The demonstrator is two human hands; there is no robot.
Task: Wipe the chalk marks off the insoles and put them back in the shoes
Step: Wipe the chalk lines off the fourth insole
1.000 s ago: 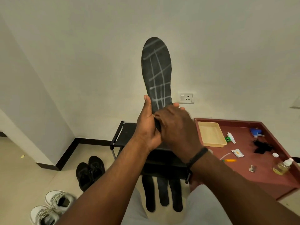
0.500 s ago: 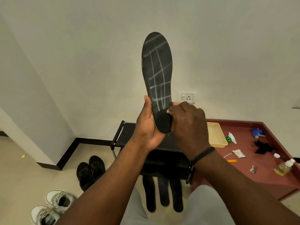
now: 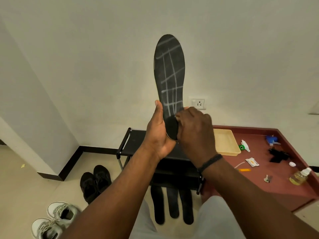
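A black insole (image 3: 170, 75) stands upright in front of the wall, toe up, with a grid of white chalk lines over most of it; the heel end is plain black. My left hand (image 3: 158, 135) grips the heel from the left, thumb along the edge. My right hand (image 3: 195, 133) presses curled fingers against the lower part from the right, and a sliver of something pale, a small wipe, shows at its fingertips. Three more dark insoles (image 3: 172, 204) lie on the floor. Black shoes (image 3: 95, 181) and white sneakers (image 3: 55, 219) stand at the lower left.
A black shoe rack (image 3: 134, 142) stands against the wall behind my hands. To the right is a red mat (image 3: 276, 187) with a yellow tray (image 3: 224, 142), a bottle of yellow liquid (image 3: 299, 176), a packet and small items. My knees fill the bottom.
My right hand slid right, off the heel, uncovering a plain black patch there, and now rubs the insole's lower right edge. The insole stays upright in my left hand.
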